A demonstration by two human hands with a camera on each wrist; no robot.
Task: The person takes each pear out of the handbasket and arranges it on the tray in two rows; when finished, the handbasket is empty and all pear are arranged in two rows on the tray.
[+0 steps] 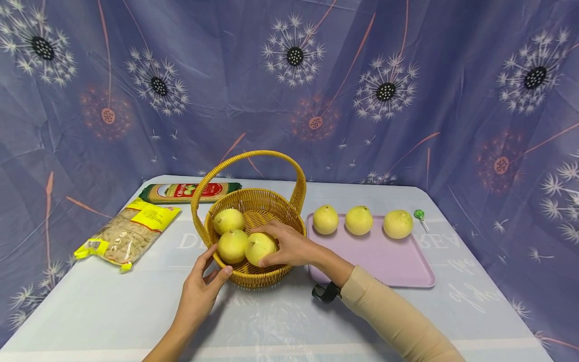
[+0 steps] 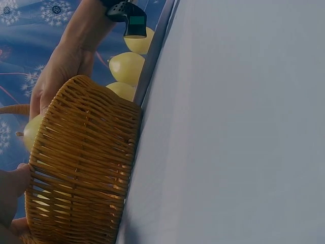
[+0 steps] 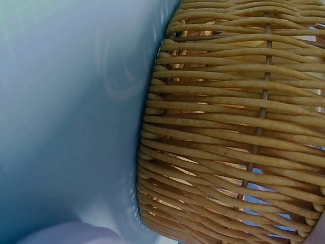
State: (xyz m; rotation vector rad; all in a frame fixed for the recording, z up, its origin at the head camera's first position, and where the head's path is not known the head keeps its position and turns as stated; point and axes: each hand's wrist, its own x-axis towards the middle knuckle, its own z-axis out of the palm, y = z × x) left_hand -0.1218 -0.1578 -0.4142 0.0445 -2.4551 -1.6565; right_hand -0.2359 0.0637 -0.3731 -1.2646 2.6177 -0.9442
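Note:
A yellow wicker basket point(image 1: 258, 276) with a tall arched handle stands on the table. My left hand point(image 1: 201, 281) holds its near-left rim, the thumb lying against the edge. Reaching in from the right, my right hand point(image 1: 289, 246) grips a pale yellow pear point(image 1: 261, 249) inside the basket. Beside that one, two more pears point(image 1: 232, 246) point(image 1: 228, 221) lie in the left part of the basket. In the left wrist view the basket's woven side point(image 2: 86, 162) hides most of its contents. The right wrist view shows mainly the basket's weave point(image 3: 228, 122).
A pink tray point(image 1: 371, 261) lies to the right, with three pears point(image 1: 359, 220) along its far edge. Past it is a green lollipop point(image 1: 419, 214). On the left are a yellow clear-fronted bag point(image 1: 131, 234) and a green-and-red packet point(image 1: 185, 192). A patterned curtain point(image 1: 226, 90) hangs behind.

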